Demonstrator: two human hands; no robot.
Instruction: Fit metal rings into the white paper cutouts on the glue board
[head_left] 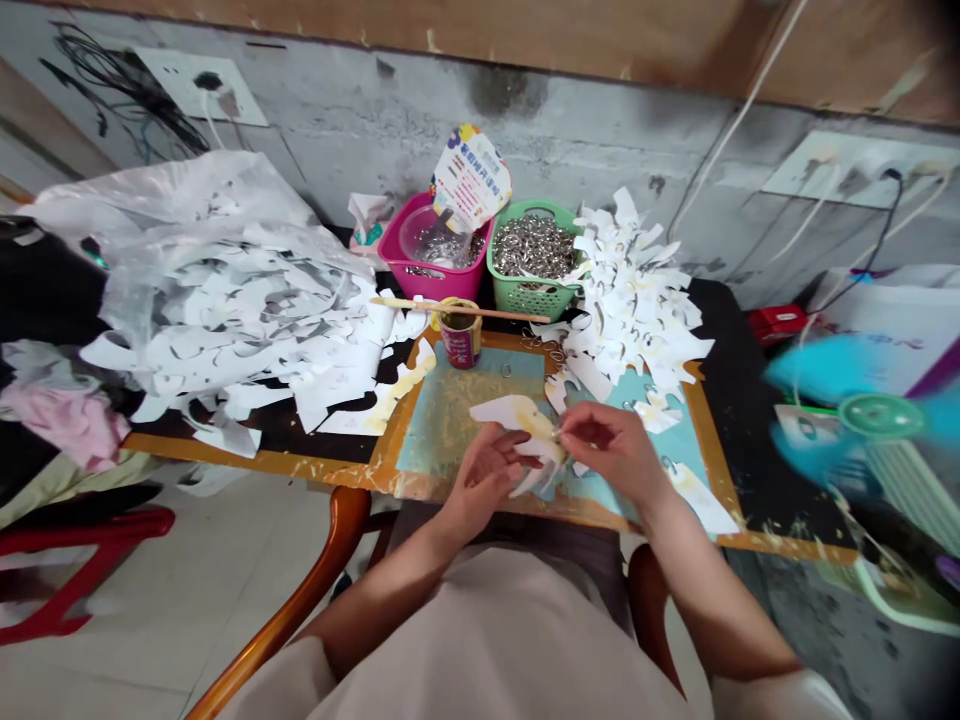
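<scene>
My left hand (487, 470) holds a white cut-out paper shape (514, 412) from below, fingers curled round its lower edge. My right hand (611, 445) pinches the same shape at its right side, where a small metal ring seems to sit, too small to be sure. Both hands hover over a pale blue-green mat (457, 410) smeared with glue, on a wooden-edged board (390, 455) in front of me.
A glue pot (459, 338) with a stick (457, 308) across it stands behind the mat. Behind are a pink basket (427, 280) and a green basket (525, 290) of metal rings. White paper cut-outs (637, 300) pile right, scraps (240, 310) left. A blue fan (862, 410) stands right.
</scene>
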